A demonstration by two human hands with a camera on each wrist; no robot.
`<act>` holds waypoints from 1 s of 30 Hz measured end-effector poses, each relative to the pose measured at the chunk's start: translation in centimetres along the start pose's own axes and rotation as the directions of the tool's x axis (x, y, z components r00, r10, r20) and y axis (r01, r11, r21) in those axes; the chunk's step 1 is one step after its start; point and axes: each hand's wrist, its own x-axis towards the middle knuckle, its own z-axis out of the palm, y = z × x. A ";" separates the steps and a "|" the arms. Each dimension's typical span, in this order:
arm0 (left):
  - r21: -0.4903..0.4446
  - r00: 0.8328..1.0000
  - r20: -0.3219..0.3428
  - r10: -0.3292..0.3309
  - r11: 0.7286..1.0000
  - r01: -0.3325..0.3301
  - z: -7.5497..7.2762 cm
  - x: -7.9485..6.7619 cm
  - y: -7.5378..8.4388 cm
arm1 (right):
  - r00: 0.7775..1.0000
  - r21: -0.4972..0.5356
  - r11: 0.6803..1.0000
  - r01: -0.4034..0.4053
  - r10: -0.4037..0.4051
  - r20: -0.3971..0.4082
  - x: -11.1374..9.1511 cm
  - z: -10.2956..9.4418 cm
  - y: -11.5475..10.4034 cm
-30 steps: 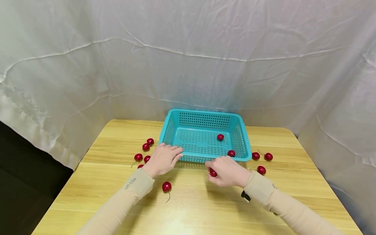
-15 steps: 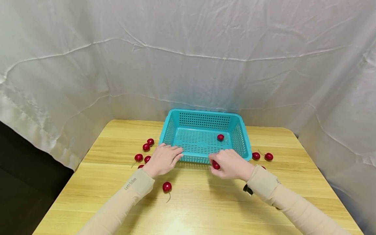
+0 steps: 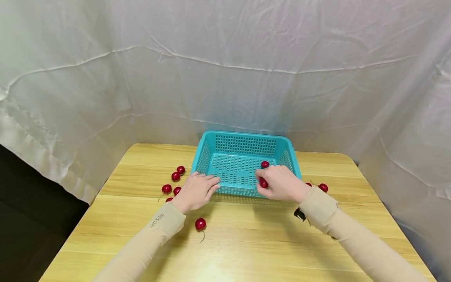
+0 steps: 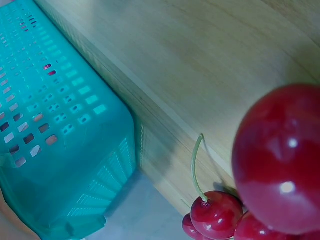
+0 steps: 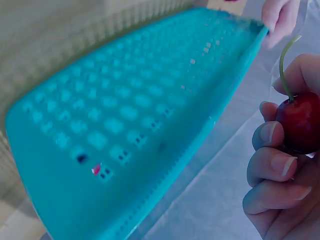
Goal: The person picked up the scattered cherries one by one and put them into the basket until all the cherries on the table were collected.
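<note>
- Head view: a turquoise basket [image 3: 246,190] with perforated walls stands near the far edge of the wooden tabletop [image 3: 225,258], in front of pale cloth [image 3: 225,86].
- The left hand [image 3: 196,191] holds the basket's near left corner, its fingers laid over the rim.
- The right hand [image 3: 282,182], above the near rim at the basket's right part, pinches a red cherry [image 3: 263,183] between thumb and curled fingers; the right wrist view shows that cherry's green stem pointing upward.
- A loose cherry [image 3: 265,164] lies inside the basket, on its floor toward the right wall, just beyond the right hand.
- Left of the basket, a cluster of five cherries [image 3: 175,176] lies on the tabletop; the nearest one is partly covered by the left wrist, and thin stems show on some of them.
- In front of the basket, well apart from its near wall, a single cherry [image 3: 200,224] rests with its stem trailing away from the basket.
- Right of the basket, two cherries [image 3: 322,187] lie near its near right corner, one mostly hidden behind the right wrist.
- Beige sleeves [image 3: 151,239] cover both forearms in front of the basket, the left cuff bearing dark lettering; a small black object [image 3: 299,214] sits under the right cuff.
</note>
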 end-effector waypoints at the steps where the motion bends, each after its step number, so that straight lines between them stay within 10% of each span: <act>1: -0.002 1.000 -0.004 -0.001 1.000 0.001 0.0 0.0 0.0 | 1.000 -0.001 1.000 -0.008 0.008 -0.001 0.1 -0.1 0.2; 30: -0.010 0.999 -0.033 0.013 1.000 -0.013 0.1 0.0 0.0 | 0.951 -0.013 0.970 -0.242 0.240 0.197 4.5 -0.1 6.1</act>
